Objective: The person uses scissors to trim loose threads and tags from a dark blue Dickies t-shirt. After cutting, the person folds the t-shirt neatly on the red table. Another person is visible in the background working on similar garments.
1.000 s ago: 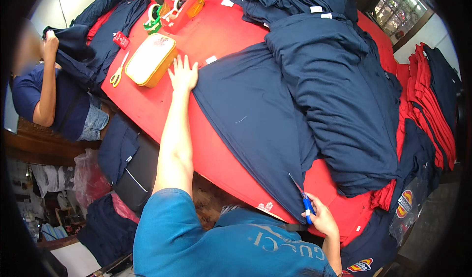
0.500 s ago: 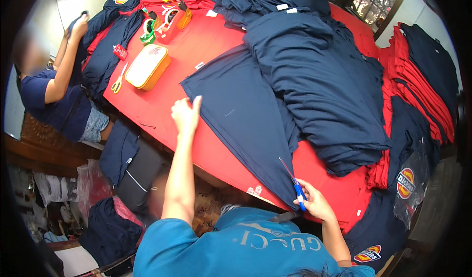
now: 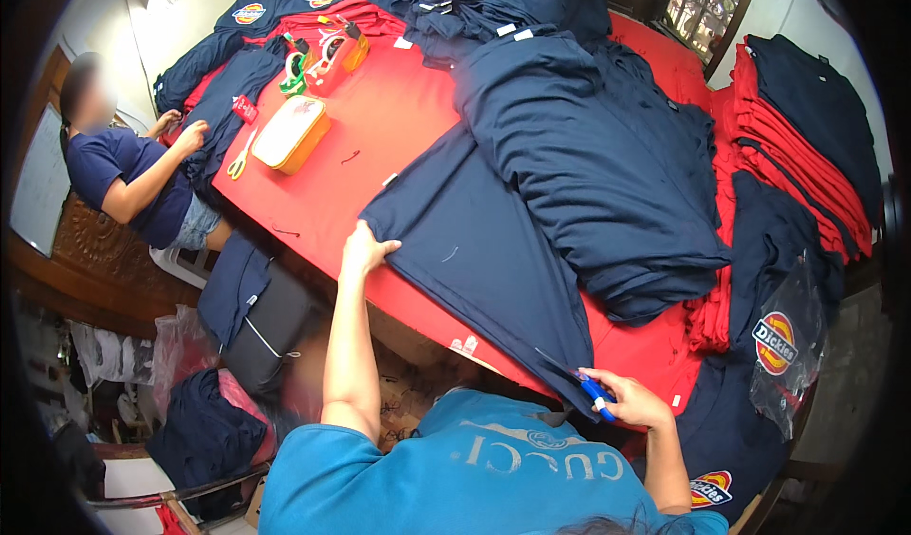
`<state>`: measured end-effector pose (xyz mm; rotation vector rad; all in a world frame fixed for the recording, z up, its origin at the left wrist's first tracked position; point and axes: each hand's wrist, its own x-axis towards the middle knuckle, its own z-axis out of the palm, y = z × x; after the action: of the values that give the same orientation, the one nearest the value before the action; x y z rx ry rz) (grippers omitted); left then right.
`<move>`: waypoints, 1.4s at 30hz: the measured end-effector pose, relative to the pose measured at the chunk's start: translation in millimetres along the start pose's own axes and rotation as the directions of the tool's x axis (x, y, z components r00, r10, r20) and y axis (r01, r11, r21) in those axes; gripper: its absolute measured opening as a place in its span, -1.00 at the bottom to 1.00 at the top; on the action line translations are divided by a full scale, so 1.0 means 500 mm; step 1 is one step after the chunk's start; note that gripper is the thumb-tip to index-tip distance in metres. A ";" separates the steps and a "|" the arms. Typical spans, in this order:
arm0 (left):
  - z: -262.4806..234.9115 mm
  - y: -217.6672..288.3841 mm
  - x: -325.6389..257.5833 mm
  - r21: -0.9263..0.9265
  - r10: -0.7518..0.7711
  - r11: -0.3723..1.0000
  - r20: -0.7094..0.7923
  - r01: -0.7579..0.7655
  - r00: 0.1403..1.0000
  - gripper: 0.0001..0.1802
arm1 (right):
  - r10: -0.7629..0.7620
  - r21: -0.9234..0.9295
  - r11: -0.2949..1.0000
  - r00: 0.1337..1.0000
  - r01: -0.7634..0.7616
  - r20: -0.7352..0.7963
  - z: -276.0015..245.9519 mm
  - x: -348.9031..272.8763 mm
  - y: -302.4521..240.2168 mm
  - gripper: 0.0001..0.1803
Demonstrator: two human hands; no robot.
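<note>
A navy garment [image 3: 465, 241] lies spread across the near part of the red-covered table, with a loose pale thread on its surface. At its left edge my left hand [image 3: 362, 253] has its fingers closed on the fabric, the thumb lying over the edge. My right hand [image 3: 634, 400], by the garment's near corner, grips blue-handled thread snips [image 3: 598, 395]. Their thin blades point away to the upper left, over the cloth. Whether the right fingers also touch the fabric cannot be made out.
A big heap of navy garments [image 3: 588, 174] sits beyond the spread one. Farther left are a yellow-sided box [image 3: 290, 136], yellow scissors [image 3: 239, 160] and tape dispensers [image 3: 332, 56]. Folded red and navy stacks [image 3: 797, 146] stand at right. Another person [image 3: 142, 174] works at the far left.
My left hand has come down onto the garment's left edge and closed there. The snips have turned lower and closer to the cloth. The other person has lowered their hands.
</note>
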<state>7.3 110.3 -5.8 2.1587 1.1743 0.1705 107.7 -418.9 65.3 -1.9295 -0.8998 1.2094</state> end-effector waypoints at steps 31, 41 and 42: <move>-0.154 0.538 0.325 -0.873 0.584 0.298 -0.153 -0.385 0.797 -0.37 | 0.058 0.379 0.670 0.464 0.638 -0.884 -0.227 0.003 -0.110 -0.24; 0.151 0.831 0.265 0.532 0.746 -0.094 0.597 -0.842 0.294 0.44 | -0.165 -0.151 0.979 -0.098 -0.135 -0.981 -0.231 0.152 -0.073 -0.11; 0.163 0.843 0.280 0.532 0.740 -0.112 0.608 -0.839 0.287 0.48 | -0.128 -0.111 0.986 -0.140 -0.121 -0.982 -0.265 0.159 -0.073 -0.12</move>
<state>417.4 22.3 161.1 3.4133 -0.6396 -0.0236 249.0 -357.8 104.0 -2.1538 -0.0216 -0.7187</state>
